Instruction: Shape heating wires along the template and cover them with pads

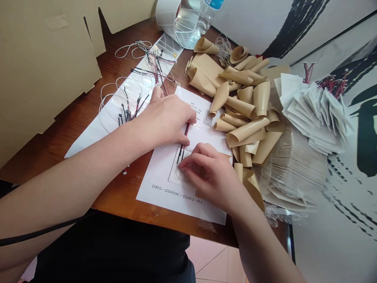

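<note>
A white printed sheet (165, 184) marked DRS-206DC-E001-01 lies on the brown wooden table (88, 102). My left hand (165, 118) rests on the sheet's upper part, fingers curled down, pinching a thin red and black wire (184, 143). My right hand (206, 173) lies just below it, fingertips pressed together onto the wire's lower end inside a printed rectangle. A clear film piece under the right hand is hard to make out.
Several curled tan backing papers (241, 106) are heaped right of the sheet. A stack of clear bags (294, 169) and white folded pieces (312, 106) lie farther right. More wires (138, 90) lie on a white strip at the back left, a label roll (171, 15) and bottle (206, 15) behind. Cardboard (44, 59) stands left.
</note>
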`<state>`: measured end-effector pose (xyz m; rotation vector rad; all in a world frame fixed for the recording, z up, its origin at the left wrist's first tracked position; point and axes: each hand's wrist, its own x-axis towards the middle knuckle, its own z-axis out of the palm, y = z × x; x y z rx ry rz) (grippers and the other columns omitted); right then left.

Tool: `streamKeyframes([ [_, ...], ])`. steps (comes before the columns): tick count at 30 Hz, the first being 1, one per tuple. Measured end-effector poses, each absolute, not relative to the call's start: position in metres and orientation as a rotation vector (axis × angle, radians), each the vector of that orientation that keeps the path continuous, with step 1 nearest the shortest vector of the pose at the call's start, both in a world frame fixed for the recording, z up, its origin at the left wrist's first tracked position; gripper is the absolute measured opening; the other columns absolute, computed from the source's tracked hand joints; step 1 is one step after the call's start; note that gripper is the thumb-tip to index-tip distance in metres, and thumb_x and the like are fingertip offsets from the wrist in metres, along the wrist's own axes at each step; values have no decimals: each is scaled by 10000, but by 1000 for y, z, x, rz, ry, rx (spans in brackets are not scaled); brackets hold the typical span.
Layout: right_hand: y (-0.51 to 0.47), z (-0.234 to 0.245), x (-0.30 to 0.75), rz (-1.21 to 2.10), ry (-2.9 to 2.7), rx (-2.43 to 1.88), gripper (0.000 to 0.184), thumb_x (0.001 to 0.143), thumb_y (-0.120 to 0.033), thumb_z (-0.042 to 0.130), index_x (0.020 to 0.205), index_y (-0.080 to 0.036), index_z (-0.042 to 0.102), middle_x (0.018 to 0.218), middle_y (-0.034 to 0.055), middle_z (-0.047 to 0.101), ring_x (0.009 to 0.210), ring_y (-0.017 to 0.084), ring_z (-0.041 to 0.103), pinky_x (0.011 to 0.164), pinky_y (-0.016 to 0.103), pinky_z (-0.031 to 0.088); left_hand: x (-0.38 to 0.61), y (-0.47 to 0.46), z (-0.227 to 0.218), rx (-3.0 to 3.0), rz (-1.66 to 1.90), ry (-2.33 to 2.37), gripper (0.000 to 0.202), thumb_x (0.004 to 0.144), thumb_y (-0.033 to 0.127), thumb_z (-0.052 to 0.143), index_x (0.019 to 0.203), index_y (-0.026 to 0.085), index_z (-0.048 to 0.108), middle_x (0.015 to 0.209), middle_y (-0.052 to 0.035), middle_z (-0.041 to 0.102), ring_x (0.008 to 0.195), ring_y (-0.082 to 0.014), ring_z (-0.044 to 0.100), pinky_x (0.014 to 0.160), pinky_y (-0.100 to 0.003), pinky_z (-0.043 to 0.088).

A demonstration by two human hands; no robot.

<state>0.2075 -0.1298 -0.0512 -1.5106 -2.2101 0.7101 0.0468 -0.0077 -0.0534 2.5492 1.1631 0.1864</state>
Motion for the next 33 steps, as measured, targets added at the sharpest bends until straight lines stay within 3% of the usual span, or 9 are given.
streamKeyframes([
  [10,-132,-50,201,820,-1891,-1745,229,795,-123,683,664,-215,518,697,-27,567,653,136,506,607,275,395,46,-8,-52,2563,195,1166,420,725,513,787,1109,341,776,1024,-23,790,1123,-310,619,1048,-523,322],
  [16,-132,-45,203,749,-1821,-1736,57,875,-203,644,821,-221,642,647,-46,529,583,120,492,541,255,391,47,-8,-53,2556,201,1158,405,732,504,777,1094,323,780,965,-16,778,1089,-306,622,1063,-543,299],
  [21,-130,-51,211,249,-1863,-1752,120,891,-196,655,986,-216,726,944,24,678,542,88,484,569,281,453,46,-9,-48,2576,161,1139,415,796,505,736,1162,312,757,1097,-24,774,1145,-317,600,1087,-554,280],
  [25,-126,-60,216,261,-1948,-1774,118,916,-209,637,976,-214,738,895,27,713,522,98,485,562,283,432,45,-13,-43,2602,65,1128,456,801,575,708,1164,301,743,1105,-33,760,1131,-326,594,1061,-535,313],
  [29,-123,-64,216,304,-1950,-1779,108,906,-182,637,935,-203,739,811,14,698,555,112,508,578,274,422,45,-20,-40,2642,-14,1067,664,694,688,754,1206,269,703,1204,-57,714,1173,-352,557,1045,-511,333],
  [33,-123,-65,215,308,-1969,-1761,149,921,-159,595,896,-201,736,824,27,695,582,121,522,584,279,427,45,-28,-37,2689,-73,1038,759,655,674,789,1264,242,654,1238,-87,671,1190,-370,533,1072,-541,309],
])
